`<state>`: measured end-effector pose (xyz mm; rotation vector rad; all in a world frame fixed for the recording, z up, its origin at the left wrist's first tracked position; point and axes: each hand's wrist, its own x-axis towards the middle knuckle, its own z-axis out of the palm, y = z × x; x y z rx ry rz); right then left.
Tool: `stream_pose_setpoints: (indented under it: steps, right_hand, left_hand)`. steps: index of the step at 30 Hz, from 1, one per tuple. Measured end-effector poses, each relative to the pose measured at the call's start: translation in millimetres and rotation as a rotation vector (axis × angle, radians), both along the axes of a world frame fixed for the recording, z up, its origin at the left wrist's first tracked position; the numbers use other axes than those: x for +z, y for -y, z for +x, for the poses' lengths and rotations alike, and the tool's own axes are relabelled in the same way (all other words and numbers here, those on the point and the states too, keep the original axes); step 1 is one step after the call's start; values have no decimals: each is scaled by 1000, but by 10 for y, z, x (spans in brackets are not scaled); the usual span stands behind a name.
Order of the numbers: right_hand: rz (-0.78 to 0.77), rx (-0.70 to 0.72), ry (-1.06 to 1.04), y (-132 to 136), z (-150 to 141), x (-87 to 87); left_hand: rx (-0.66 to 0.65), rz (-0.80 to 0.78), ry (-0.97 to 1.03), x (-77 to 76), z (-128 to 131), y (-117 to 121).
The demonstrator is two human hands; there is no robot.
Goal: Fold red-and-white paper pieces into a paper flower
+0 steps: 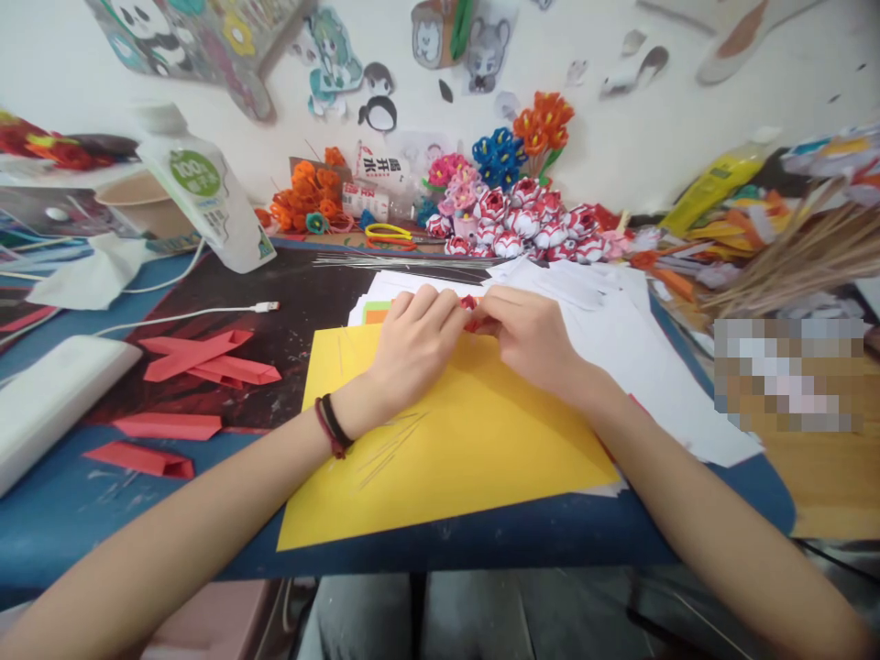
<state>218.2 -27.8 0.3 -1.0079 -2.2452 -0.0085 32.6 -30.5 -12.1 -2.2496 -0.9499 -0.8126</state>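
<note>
Over the far edge of a yellow sheet of paper (467, 431), both hands meet at a small red paper piece (469, 302). My left hand (418, 337) has its fingers closed on the piece's left side, which mostly hides it. The fingers of my right hand (523, 332) pinch it from the right. Its exact shape is hard to make out between the fingertips. Thin wires (391, 449) lie on the yellow sheet near my left wrist. Folded red paper strips (213, 356) rest on the dark mat to the left.
White sheets (639, 357) spread to the right. Red-and-white paper flowers (522, 223) are heaped at the back, beside orange flowers (309, 192) and long wires (399, 262). A white bottle (206, 197), a white power bank (61, 394) and a cable (179, 314) occupy the left.
</note>
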Motion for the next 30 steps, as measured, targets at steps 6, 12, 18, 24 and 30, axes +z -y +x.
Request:
stream_pose_setpoints:
  steps: [6,12,18,24,30]
  right_hand:
    - [60,-43,42,20,-21,-10]
    - [98,-88,-10,-27,9,-35]
    - [72,-34,-36,-30,16,-30]
    - [73,4,-18,-14,-1,-27]
    - [143,-74,31,-9,-34,-46]
  left_hand:
    - [28,-26,19,-3,-7,-26]
    - [52,-26,37,-1,6,-22]
    - [27,-27,86,-15,2,-25]
    - [3,-78,76,-36,4,-56]
    - [-18,-55,60,-16,-7,-38]
